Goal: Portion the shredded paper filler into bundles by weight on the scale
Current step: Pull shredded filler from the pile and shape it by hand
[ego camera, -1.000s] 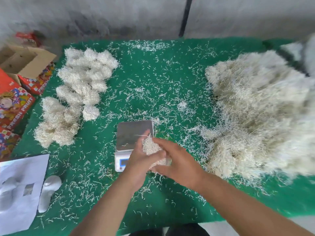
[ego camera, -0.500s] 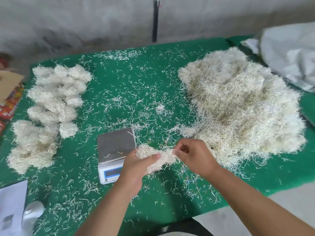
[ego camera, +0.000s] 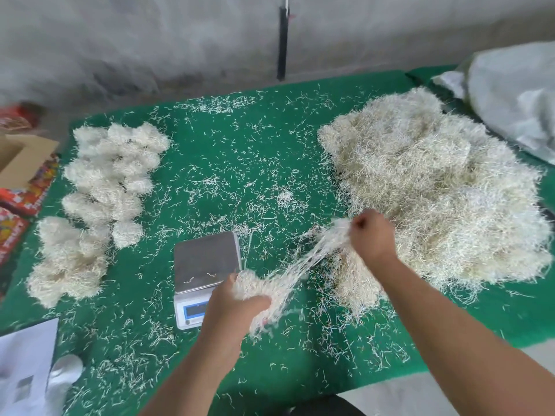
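Observation:
A small digital scale (ego camera: 205, 259) with a steel pan sits on the green table (ego camera: 240, 163); only a few stray strands lie on the pan. My left hand (ego camera: 231, 307) grips a clump of shredded paper filler (ego camera: 258, 288) just right of the scale's front. My right hand (ego camera: 371, 235) is closed on the other end of that clump, which is stretched into thin strands (ego camera: 303, 261) between both hands. The big loose pile of filler (ego camera: 435, 190) lies on the right, under and behind my right hand. Several portioned bundles (ego camera: 99, 190) sit at the left.
Loose shreds litter the whole green cloth. Cardboard and red printed boxes (ego camera: 21, 181) stand off the left edge. A white sheet and a white object (ego camera: 27, 367) lie at the front left. A grey plastic sack (ego camera: 516, 94) lies at the back right. A grey wall runs behind.
My hands have pulled apart: the right hand moved up and right toward the big pile, stretching the clump into long strands. The left hand stays by the scale's front corner.

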A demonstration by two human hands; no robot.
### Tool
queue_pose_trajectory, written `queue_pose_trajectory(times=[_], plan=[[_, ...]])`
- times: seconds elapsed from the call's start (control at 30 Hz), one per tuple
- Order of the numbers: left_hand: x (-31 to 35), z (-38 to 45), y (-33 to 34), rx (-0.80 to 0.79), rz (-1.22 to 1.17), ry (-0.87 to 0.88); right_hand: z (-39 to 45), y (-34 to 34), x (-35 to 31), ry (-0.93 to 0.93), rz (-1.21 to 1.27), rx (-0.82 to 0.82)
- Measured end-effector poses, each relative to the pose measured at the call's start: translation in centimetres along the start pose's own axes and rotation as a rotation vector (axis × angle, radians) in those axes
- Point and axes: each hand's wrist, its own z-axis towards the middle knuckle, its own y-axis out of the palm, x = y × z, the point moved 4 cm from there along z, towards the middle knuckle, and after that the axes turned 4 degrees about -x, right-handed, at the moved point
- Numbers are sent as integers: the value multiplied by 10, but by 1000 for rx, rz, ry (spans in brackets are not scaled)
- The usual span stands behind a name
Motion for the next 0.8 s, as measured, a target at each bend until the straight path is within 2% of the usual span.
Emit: queue_pose_trajectory(times=[0.07, 0.2, 0.3, 0.37, 0.5, 0.57, 0.67, 0.73, 0.8], plan=[[-20, -12, -30, 34, 91, -45, 23, -29, 41, 219, 71, 92], [-61, -22, -88, 101, 202, -246, 43, -62, 83, 314, 93, 230], [-74, -25, -102, 130, 257, -395, 43, -44, 78, 265, 49, 64], [-73, -28, -103, 129, 207, -359, 31, -26, 68, 236, -16, -23], [-55, -27, -98, 113, -78, -234, -6, -4, 37, 160, 49, 114], [-42, -17, -98, 97, -146, -172, -28, 11, 19, 91, 108, 122], [-25, 3, -103, 108, -139, -49, -65, 45, -2, -5, 219, -121], [-22, 23, -113, 149, -95, 4, -91, 67, -5, -37, 203, -275], [-21, 48, -117, 113, -88, 19, -114, 83, 1, -25, 171, -396]])
